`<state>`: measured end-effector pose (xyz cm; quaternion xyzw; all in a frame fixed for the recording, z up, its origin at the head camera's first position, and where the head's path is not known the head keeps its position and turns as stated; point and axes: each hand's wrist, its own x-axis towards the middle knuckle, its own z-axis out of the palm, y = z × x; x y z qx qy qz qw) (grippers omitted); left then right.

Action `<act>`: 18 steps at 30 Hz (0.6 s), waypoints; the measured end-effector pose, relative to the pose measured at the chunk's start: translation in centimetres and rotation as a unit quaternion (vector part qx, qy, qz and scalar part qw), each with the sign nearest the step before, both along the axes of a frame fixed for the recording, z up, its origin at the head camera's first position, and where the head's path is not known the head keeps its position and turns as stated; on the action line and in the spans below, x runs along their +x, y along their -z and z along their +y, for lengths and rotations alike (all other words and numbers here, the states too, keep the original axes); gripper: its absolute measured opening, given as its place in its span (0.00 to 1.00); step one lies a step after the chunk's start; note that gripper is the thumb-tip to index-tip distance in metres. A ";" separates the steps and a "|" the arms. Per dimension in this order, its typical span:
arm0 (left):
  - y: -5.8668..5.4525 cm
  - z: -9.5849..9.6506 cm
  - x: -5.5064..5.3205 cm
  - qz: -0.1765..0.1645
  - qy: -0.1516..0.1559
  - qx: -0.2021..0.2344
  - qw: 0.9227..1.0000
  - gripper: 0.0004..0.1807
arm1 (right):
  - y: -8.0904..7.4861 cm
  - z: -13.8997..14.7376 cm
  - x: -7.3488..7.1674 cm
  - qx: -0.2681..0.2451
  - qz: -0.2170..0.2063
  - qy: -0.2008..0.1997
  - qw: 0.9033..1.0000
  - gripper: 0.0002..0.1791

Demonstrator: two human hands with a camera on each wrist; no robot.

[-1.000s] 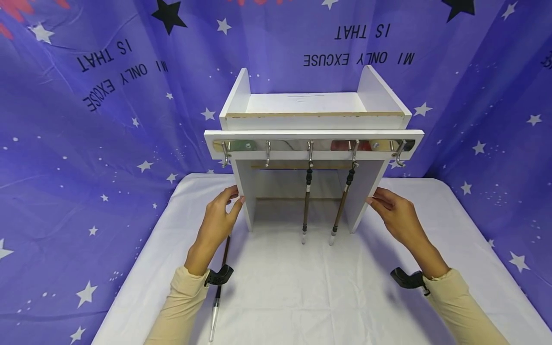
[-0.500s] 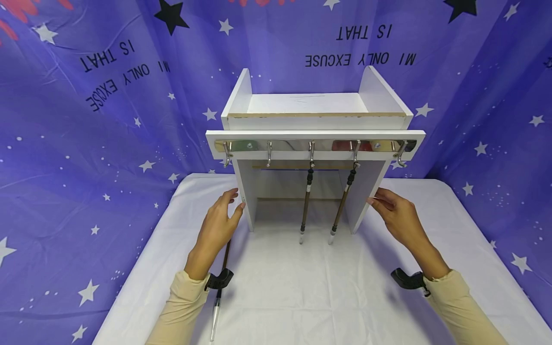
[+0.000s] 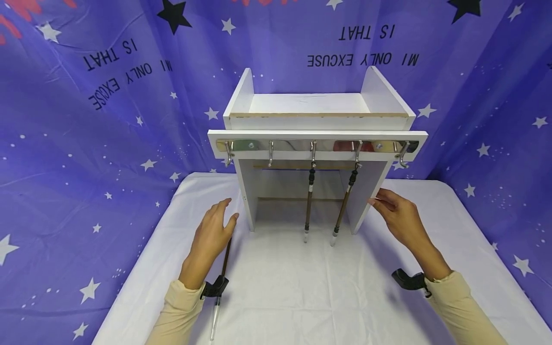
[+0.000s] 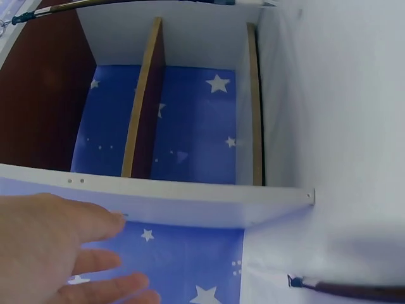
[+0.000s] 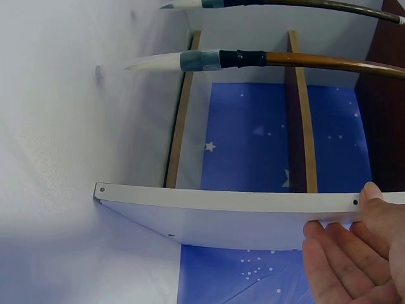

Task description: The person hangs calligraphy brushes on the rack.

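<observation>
A white shelf unit (image 3: 319,123) stands on the table, with a metal hook rail (image 3: 289,145) across its front. Two calligraphy brushes hang tip down from its hooks, a middle brush (image 3: 309,206) and a right brush (image 3: 342,206). My right hand (image 3: 398,215) pinches the front edge of the right side panel (image 5: 221,201), thumb on the edge and fingers against the outer face. Apart from the left side panel (image 4: 190,190), my left hand (image 3: 211,235) is held with fingers spread and nothing in it. Another brush (image 3: 225,261) lies on the table, partly hidden under the left wrist.
White cloth covers the table (image 3: 293,297). A purple-blue curtain (image 3: 108,191) with stars hangs behind and on both sides. Each wrist carries a black camera mount, the left mount (image 3: 215,286) close over the lying brush.
My left hand has let go of the left side panel and moved back and to the left. The right hand keeps its place on the right panel. The middle brush sways slightly.
</observation>
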<state>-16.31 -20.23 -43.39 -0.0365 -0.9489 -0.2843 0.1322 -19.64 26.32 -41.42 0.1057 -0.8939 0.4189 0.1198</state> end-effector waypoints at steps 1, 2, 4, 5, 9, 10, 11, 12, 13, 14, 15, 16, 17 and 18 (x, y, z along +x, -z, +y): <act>0.1 -0.1 0.2 -0.002 -0.004 -0.004 1.000 0.28 | 0.0 0.0 0.0 0.000 0.000 0.001 1.000 0.24; 0.2 -0.2 0.4 -0.004 -0.008 -0.008 1.000 0.28 | 0.0 0.0 0.0 0.001 0.000 0.002 1.000 0.24; 0.3 -0.3 0.8 -0.008 -0.015 -0.019 1.000 0.27 | 0.1 0.0 0.0 0.001 0.000 0.004 1.000 0.24; 0.4 -0.4 0.9 -0.013 -0.019 -0.023 0.999 0.26 | 0.1 0.0 0.0 0.001 0.000 0.005 1.000 0.24; 0.8 -0.8 1.5 -0.037 -0.030 -0.042 0.998 0.26 | 0.1 -0.1 0.0 0.001 0.003 0.008 1.000 0.24; 0.9 -0.9 1.7 -0.046 -0.031 -0.047 0.997 0.27 | 0.1 -0.1 0.0 0.001 0.004 0.007 1.000 0.24; 1.0 -1.0 1.8 -0.057 -0.032 -0.053 0.996 0.27 | 0.2 -0.1 0.0 0.000 0.005 0.007 1.000 0.24; 1.2 -1.1 2.0 -0.067 -0.032 -0.059 0.995 0.28 | 0.2 -0.1 0.0 0.000 0.006 0.006 1.000 0.23; 1.3 -1.2 2.2 -0.077 -0.031 -0.064 0.994 0.29 | 0.2 -0.1 -0.1 0.001 0.007 0.006 1.000 0.23; 1.5 -1.3 2.4 -0.085 -0.029 -0.070 0.993 0.29 | 0.2 -0.1 -0.1 0.000 0.008 0.005 1.000 0.23; 1.6 -1.3 2.6 -0.092 -0.027 -0.074 0.993 0.30 | 0.2 -0.1 -0.1 0.000 0.009 0.005 1.000 0.23; 1.8 -1.4 2.7 -0.097 -0.024 -0.077 0.992 0.30 | 0.2 -0.1 -0.1 0.000 0.009 0.005 1.000 0.23; 2.0 -1.4 2.9 -0.101 -0.021 -0.079 0.992 0.30 | 0.2 -0.1 -0.1 -0.001 0.010 0.006 1.000 0.23; 2.2 -1.4 3.0 -0.103 -0.021 -0.081 0.991 0.30 | 0.2 -0.1 -0.1 -0.001 0.011 0.006 1.000 0.23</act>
